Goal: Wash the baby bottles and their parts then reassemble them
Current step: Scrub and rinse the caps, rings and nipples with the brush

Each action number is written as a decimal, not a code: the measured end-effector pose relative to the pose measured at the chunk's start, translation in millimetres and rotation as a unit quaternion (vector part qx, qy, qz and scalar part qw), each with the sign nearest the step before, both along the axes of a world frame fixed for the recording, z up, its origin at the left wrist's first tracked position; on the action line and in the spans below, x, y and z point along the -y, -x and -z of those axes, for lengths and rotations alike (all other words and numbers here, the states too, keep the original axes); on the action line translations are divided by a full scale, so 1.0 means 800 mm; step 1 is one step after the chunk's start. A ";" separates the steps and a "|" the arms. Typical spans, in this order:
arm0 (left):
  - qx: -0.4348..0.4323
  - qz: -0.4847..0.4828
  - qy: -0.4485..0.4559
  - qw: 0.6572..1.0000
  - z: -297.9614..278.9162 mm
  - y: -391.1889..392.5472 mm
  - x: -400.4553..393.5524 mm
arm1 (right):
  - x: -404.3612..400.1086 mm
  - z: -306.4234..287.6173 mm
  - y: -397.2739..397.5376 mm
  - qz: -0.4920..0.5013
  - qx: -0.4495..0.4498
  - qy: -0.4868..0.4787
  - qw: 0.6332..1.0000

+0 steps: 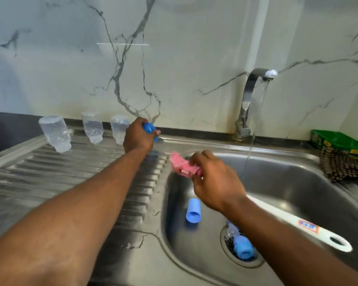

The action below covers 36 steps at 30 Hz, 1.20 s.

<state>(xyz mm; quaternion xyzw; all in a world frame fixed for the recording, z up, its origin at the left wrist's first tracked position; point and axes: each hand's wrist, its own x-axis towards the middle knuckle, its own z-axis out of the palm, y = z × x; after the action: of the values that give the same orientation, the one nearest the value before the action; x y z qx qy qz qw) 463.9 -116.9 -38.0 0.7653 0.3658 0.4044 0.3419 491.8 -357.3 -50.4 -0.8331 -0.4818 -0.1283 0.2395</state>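
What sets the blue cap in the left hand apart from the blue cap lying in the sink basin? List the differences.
The small blue plastic cap is gripped in the left hand over the drainboard, mostly hidden by fingers; the blue plastic cap in the steel sink basin lies loose on its side, open end showing, fully visible. Both are the same blue.
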 end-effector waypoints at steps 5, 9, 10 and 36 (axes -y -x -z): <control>-0.138 -0.013 -0.006 0.990 0.009 0.010 -0.002 | -0.004 0.009 -0.026 0.029 -0.023 -0.026 0.999; -0.179 -0.033 -0.039 0.983 -0.001 0.020 0.020 | -0.005 0.014 -0.031 0.030 -0.036 -0.032 0.998; -0.185 -0.038 -0.044 0.981 -0.002 0.022 0.027 | -0.003 0.012 -0.031 0.028 -0.041 -0.038 0.998; -0.657 0.400 -0.273 0.578 0.087 -0.093 0.315 | 0.168 0.013 -0.121 0.110 -0.197 0.283 0.932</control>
<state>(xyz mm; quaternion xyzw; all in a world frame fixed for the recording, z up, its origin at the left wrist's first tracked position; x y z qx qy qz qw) 538.2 -369.0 -107.9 0.9477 0.0196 -0.3057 -0.0903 588.8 -491.9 -60.8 -0.9226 -0.3469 0.1547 0.0680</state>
